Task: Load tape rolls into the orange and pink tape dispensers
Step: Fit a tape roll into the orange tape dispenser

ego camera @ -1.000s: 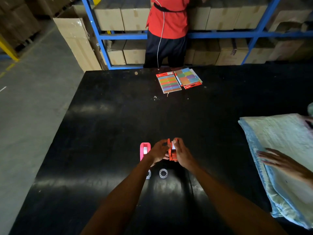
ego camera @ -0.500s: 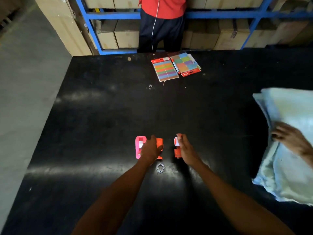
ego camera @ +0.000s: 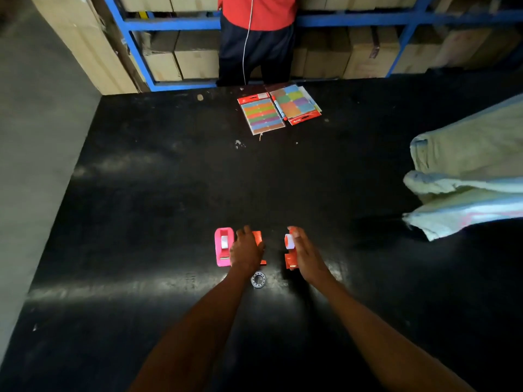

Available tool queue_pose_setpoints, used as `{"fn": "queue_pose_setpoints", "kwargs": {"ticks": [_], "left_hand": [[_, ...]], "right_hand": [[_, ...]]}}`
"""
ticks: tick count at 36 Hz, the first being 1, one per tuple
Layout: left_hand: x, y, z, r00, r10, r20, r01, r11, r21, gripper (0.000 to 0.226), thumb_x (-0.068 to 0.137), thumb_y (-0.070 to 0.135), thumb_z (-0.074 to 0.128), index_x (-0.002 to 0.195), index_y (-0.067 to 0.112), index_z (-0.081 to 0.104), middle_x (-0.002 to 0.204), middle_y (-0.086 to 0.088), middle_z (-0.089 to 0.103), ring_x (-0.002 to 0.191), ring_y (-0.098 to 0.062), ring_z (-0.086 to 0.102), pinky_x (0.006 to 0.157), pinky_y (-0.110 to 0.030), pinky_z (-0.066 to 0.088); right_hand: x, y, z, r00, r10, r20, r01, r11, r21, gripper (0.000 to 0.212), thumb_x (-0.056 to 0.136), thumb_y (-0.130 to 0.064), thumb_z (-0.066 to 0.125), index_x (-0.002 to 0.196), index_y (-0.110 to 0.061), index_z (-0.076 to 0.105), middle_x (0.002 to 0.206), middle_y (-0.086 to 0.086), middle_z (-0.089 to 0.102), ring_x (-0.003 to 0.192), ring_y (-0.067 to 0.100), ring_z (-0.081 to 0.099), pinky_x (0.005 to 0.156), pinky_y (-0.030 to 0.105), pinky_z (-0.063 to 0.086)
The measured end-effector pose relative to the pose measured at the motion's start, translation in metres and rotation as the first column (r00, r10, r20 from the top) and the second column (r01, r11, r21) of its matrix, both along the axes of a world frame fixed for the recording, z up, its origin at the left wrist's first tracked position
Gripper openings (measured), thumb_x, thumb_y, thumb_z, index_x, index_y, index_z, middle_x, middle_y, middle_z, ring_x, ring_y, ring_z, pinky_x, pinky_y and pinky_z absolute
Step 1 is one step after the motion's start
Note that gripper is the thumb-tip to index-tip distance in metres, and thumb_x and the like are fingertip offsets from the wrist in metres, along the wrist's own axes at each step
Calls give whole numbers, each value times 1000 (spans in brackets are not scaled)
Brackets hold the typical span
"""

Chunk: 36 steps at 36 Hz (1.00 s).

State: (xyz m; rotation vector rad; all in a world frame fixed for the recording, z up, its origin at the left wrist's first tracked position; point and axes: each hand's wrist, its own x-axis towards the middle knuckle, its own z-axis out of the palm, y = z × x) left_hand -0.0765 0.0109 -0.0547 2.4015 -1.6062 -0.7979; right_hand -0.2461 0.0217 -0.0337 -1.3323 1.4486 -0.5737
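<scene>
A pink tape dispenser (ego camera: pixel 223 247) lies on the black table (ego camera: pixel 169 193) with a white roll seated in it. Just to its right, my left hand (ego camera: pixel 245 251) covers and grips one orange dispenser piece (ego camera: pixel 258 238), which rests on the table. My right hand (ego camera: pixel 307 256) holds the other orange dispenser piece (ego camera: pixel 291 260), with a white tape roll (ego camera: pixel 289 241) at its top end. The two orange pieces are apart. A loose clear tape roll (ego camera: pixel 258 279) lies flat between my wrists.
Two packs of coloured sticky notes (ego camera: pixel 261 116) lie at the table's far edge. A person in a red top (ego camera: pixel 257 12) stands behind them at blue shelving (ego camera: pixel 169 24) with cardboard boxes. A pale cloth (ego camera: pixel 467 171) hangs lifted at the right.
My hands held the orange dispenser together a second ago; they have moved apart, each with an orange piece. The cloth at the right has been lifted off the table.
</scene>
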Motion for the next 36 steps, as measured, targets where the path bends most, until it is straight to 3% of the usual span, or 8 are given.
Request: {"fn": "queue_pose_setpoints", "kwargs": {"ticks": [7, 10, 13, 16, 23, 30, 33, 36], "left_hand": [[-3, 6, 15, 994, 56, -97, -80, 962, -261, 37, 92, 32, 57, 121, 11, 49, 122, -12, 52, 97, -35, 64, 79, -48, 55], [-5, 12, 18, 941, -3, -340, -128, 922, -365, 21, 93, 26, 55, 110, 17, 61, 110, -5, 63, 96, -25, 66, 85, -41, 54], [-4, 22, 25, 769, -16, -639, -163, 962, -220, 18, 93, 31, 56, 107, 23, 66, 101, -1, 70, 84, -17, 71, 77, -35, 57], [-6, 31, 40, 624, -14, -781, -62, 996, -67, 25, 95, 27, 58, 117, 17, 64, 108, -6, 69, 85, -16, 69, 73, -31, 55], [-4, 52, 66, 564, -107, -819, 46, 994, -99, 24, 90, 19, 67, 114, 16, 65, 101, 2, 71, 83, -3, 70, 67, -13, 53], [-6, 64, 84, 574, -161, -803, 69, 987, -148, 16, 89, 14, 69, 101, 24, 65, 94, 6, 72, 88, -8, 71, 73, -18, 56], [-5, 67, 87, 601, -161, -783, 63, 986, -154, 17, 92, 17, 65, 109, 17, 64, 94, 2, 72, 89, -13, 71, 74, -19, 57], [-3, 69, 84, 621, -125, -774, 14, 989, -148, 11, 93, 18, 63, 104, 20, 64, 94, -2, 70, 88, -19, 70, 80, -34, 57]], "right_hand": [[3, 5, 5, 1000, -25, -2, 25, 1000, -16, 46, 104, -40, 24, 142, -23, 44, 146, -2, 48, 134, 14, 45, 117, 38, 31], [6, 8, 8, 999, -48, 21, 49, 999, -6, 50, 101, -45, 23, 140, -25, 47, 143, -1, 52, 131, 15, 48, 115, 41, 34], [8, 12, 11, 999, -46, 11, 46, 999, -16, 49, 101, -42, 23, 140, -24, 47, 143, 0, 52, 132, 16, 48, 115, 39, 33], [9, 16, 14, 1000, -26, -9, 26, 999, -46, 47, 102, -42, 25, 138, -23, 48, 138, 2, 56, 127, 18, 52, 111, 38, 37], [8, 30, 25, 1000, -9, 4, 9, 997, -79, 46, 100, -46, 28, 135, -26, 50, 132, 4, 61, 121, 20, 57, 107, 45, 42], [7, 40, 33, 999, -32, 8, 33, 994, -106, 61, 90, -62, 27, 134, -28, 53, 131, 1, 62, 120, 19, 59, 107, 43, 43], [3, 42, 38, 999, -35, -23, 32, 993, -113, 42, 103, -44, 30, 135, -27, 51, 131, 2, 62, 118, 20, 60, 104, 39, 45], [-4, 42, 43, 998, -63, -22, 60, 992, -115, 40, 105, -36, 30, 137, -23, 50, 129, 3, 61, 110, 21, 62, 90, 24, 49]]}}
